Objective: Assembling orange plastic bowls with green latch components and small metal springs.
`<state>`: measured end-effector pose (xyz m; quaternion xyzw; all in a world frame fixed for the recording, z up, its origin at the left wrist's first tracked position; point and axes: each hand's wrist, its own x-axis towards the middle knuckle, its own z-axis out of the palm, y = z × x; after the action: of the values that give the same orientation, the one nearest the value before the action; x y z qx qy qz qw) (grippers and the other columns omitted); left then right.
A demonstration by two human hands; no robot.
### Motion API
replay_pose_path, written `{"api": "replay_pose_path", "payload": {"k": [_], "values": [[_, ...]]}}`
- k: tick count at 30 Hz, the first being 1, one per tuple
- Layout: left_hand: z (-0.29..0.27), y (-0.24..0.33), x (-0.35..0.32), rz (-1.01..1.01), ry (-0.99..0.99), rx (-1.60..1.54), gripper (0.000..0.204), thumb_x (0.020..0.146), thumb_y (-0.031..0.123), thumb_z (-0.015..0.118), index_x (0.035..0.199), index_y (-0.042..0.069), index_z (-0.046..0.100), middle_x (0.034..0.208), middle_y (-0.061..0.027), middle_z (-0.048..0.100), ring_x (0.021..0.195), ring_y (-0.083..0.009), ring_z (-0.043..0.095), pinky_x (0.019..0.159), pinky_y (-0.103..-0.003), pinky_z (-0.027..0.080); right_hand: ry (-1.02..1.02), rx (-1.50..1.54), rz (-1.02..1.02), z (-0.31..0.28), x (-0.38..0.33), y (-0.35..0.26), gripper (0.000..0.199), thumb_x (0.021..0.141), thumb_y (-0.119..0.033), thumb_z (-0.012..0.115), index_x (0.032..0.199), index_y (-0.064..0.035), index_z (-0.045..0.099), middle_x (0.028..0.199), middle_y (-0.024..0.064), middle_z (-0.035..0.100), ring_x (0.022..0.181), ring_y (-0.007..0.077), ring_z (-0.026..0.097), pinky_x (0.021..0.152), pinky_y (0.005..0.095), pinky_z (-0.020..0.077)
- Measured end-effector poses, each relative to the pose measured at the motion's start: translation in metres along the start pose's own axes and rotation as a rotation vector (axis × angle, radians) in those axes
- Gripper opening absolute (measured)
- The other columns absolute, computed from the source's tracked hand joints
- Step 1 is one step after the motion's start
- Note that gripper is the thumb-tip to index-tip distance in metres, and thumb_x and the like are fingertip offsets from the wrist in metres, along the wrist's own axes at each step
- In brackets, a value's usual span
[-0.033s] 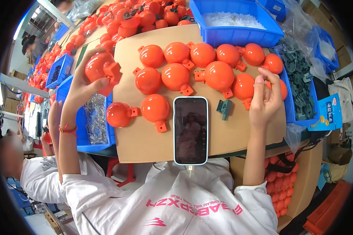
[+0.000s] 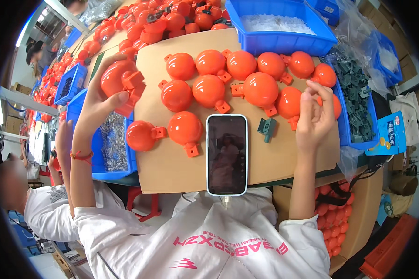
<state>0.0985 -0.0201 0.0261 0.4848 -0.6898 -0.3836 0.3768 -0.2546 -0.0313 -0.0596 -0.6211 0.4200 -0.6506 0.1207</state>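
My left hand [image 2: 94, 104] grips an orange plastic ball part [image 2: 115, 79] above the left side of the board, thumb in front. Its square stub points right. At the right, my right hand [image 2: 316, 116] hovers by the end of the ball rows, fingers curled toward the thumb; whatever they may pinch cannot be made out. Several like balls with square stubs lie in rows, among them a front ball [image 2: 185, 128] and a middle ball [image 2: 260, 89]. A small dark green plastic clip [image 2: 266, 129] lies between the phone [image 2: 226, 156] and my right hand.
A cardboard sheet [image 2: 172, 176] covers the table. Around it stand a blue bin of metal springs [image 2: 114, 144], a blue bin of whitish small parts [image 2: 279, 25] and a bin of green clips [image 2: 356, 102]. Orange parts [image 2: 172, 21] are heaped behind. Another person [image 2: 46, 209] sits at left.
The ball part in my left hand has turned very slightly. Otherwise both hands and the things on the board look the same.
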Motion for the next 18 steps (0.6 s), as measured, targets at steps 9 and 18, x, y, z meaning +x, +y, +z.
{"api": "replay_pose_path", "payload": {"k": [9,18], "values": [[0.103,0.039,-0.001,-0.329,-0.253,-0.767,0.051,0.086,0.034,0.050,0.125,0.003,0.037,0.114,-0.0081,0.051,0.104,-0.0144,0.051,0.088,-0.030,0.042,-0.409,0.137,-0.593,0.058,0.012,-0.060,0.064,0.059,-0.015,0.075,0.118,-0.0098,0.050,0.119,0.0154,0.046,0.104,0.0275,0.050,0.080,0.0349,0.0472],[0.117,0.020,0.006,0.267,0.043,-0.413,0.079,0.078,0.044,0.060,0.133,0.004,0.021,0.127,-0.0129,0.038,0.118,-0.0221,0.041,0.096,-0.036,0.037,-0.356,0.266,-0.252,0.095,0.037,-0.065,0.033,0.071,0.000,0.054,0.104,-0.0020,0.057,0.092,0.0104,0.056,0.090,0.0234,0.055,0.078,0.0298,0.0439]]}}
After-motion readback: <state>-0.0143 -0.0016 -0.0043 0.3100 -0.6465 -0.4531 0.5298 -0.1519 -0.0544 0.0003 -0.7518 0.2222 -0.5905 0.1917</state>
